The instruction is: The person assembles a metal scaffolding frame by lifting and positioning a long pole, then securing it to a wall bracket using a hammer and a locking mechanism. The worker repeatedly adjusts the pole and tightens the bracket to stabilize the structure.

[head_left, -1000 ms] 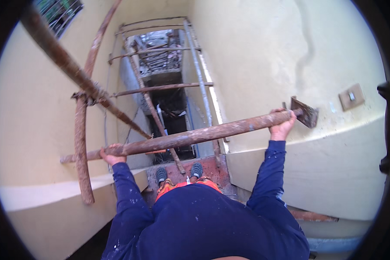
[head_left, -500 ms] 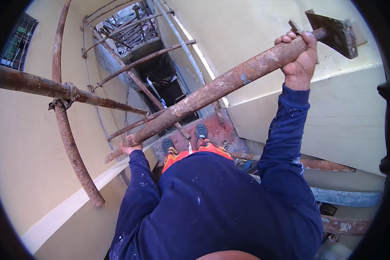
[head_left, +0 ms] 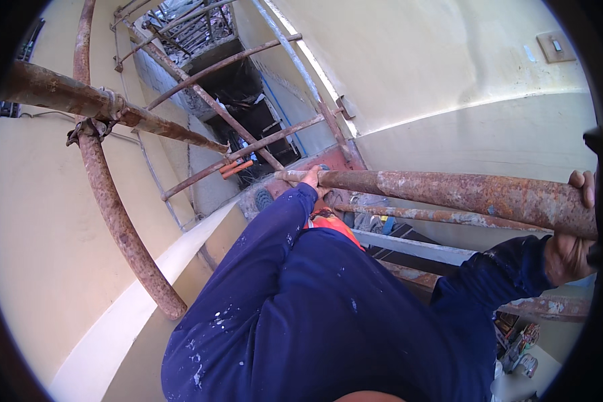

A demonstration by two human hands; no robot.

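A thick rusty steel pipe [head_left: 449, 191] lies across in front of me, nearly level, from the middle of the view to the right rim. Its narrower end is in my left hand [head_left: 313, 181], fingers wrapped round it near my legs. At the far right my right hand [head_left: 569, 251] grips the thick part, its fingers partly cut off by the dark rim. The pipe's plate end is out of view. Just below it runs a thinner rusty tube [head_left: 435, 216], apart from my hands.
Rusty scaffold tubes cross at the left, joined by a clamp [head_left: 90, 127]. An upright tube [head_left: 124, 221] stands near the cream wall [head_left: 40, 234]. Ahead is a dark opening [head_left: 231, 100] with debris beyond. A wall switch [head_left: 556, 47] sits at upper right; a pale-blue beam [head_left: 415, 248] lies below the pipe.
I have turned right, and the pipe has swung from a steep diagonal to nearly level. Its plate end has left the view at the right. Both hands keep hold of it.
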